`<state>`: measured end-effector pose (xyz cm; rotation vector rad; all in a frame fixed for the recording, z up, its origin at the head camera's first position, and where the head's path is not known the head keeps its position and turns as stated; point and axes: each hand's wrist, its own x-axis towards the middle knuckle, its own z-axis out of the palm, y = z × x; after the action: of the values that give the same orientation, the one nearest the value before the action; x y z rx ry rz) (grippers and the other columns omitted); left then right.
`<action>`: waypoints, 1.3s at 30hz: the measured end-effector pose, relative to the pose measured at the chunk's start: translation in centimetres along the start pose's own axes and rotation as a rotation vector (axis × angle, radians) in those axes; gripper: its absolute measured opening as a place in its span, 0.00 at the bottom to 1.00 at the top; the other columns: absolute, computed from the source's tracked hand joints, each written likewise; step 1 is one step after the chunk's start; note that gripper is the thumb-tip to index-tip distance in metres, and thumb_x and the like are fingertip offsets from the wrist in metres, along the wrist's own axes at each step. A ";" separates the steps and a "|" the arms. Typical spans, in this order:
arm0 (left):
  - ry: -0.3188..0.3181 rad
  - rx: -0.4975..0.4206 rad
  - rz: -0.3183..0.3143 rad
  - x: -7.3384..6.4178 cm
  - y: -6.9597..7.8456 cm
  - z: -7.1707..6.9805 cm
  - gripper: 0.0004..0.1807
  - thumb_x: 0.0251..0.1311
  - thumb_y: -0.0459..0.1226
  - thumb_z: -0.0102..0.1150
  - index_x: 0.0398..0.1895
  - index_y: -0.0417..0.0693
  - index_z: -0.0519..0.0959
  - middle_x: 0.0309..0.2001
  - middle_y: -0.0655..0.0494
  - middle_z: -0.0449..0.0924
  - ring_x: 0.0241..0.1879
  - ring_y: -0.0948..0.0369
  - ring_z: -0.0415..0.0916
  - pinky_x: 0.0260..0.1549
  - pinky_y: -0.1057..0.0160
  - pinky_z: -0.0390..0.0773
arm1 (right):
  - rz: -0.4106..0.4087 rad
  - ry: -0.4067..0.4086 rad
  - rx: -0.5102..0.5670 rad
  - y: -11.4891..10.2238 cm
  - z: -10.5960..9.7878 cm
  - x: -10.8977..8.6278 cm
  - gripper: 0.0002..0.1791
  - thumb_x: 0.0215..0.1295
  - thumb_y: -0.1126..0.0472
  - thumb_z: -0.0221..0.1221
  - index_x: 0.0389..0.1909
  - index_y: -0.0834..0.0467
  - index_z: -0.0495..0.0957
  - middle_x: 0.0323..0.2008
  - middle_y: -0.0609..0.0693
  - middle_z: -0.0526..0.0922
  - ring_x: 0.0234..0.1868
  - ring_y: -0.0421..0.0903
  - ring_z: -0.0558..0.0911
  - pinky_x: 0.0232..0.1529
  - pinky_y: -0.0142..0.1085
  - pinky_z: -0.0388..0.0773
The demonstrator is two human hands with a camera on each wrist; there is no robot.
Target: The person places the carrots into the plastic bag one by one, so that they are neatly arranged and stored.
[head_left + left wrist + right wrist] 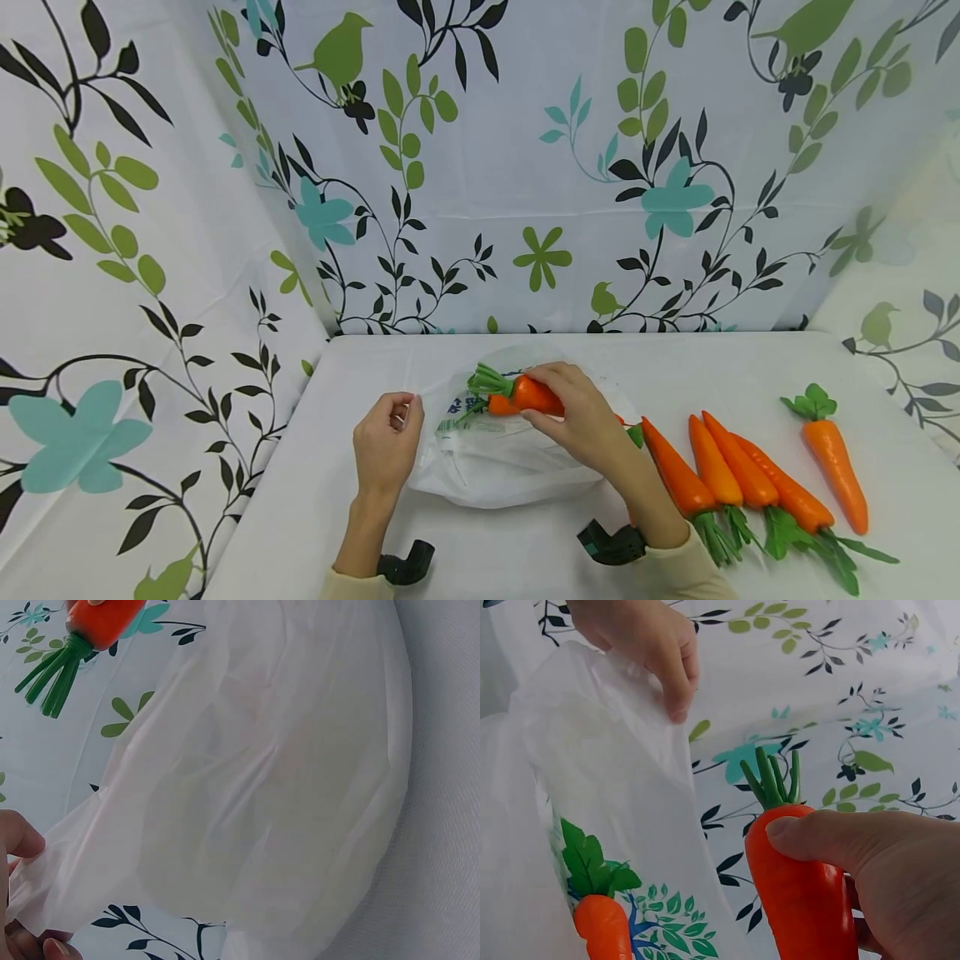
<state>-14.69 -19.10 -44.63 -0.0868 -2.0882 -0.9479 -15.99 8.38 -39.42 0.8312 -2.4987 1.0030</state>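
Observation:
A white plastic bag [495, 479] with printed leaves and lettering lies on the table. My left hand [387, 437] pinches its left edge between thumb and fingers, and the left wrist view shows the film stretched from that grip. In my right hand [573, 408] is an orange toy carrot [799, 892], held over the bag with its green stems toward the left. The thumb lies along the carrot near its top. Another carrot [604, 930] with leafy greens shows at the bag's opening in the right wrist view.
Several carrots [720, 467] lie fanned out to the right of the bag, greens toward the near side. One more carrot [836, 471] lies apart at the far right, its leaves pointing away. A patterned curtain [510, 167] hangs behind the white table [300, 517].

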 end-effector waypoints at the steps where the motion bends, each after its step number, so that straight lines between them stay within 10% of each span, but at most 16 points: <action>1: 0.000 -0.001 -0.001 0.0 0.0 0.0 0.03 0.60 0.31 0.65 0.33 0.39 0.84 0.20 0.52 0.79 0.19 0.66 0.70 0.22 0.77 0.69 | -0.007 -0.002 -0.003 -0.1 0.2 0.0 0.28 0.58 0.59 0.72 0.60 0.58 0.77 0.57 0.52 0.79 0.59 0.52 0.77 0.52 0.46 0.84; 17: 0.004 0.001 0.002 0.0 0.0 -0.1 0.03 0.59 0.31 0.65 0.32 0.39 0.83 0.20 0.52 0.79 0.19 0.65 0.71 0.21 0.76 0.70 | -0.105 -0.081 -0.062 -1.3 3.2 0.5 0.27 0.59 0.57 0.71 0.60 0.55 0.78 0.59 0.50 0.79 0.62 0.50 0.76 0.59 0.46 0.80; 39: 0.000 -0.003 0.000 0.2 0.1 -0.2 0.03 0.60 0.32 0.65 0.33 0.39 0.84 0.20 0.52 0.79 0.19 0.65 0.71 0.22 0.76 0.70 | -0.041 -0.214 -0.071 1.7 6.6 0.8 0.27 0.62 0.62 0.68 0.63 0.57 0.75 0.62 0.54 0.78 0.64 0.54 0.76 0.67 0.49 0.73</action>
<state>-14.61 -19.20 -44.37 -0.0885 -2.0869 -0.9510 -18.19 4.37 -44.51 1.0112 -2.6650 0.8458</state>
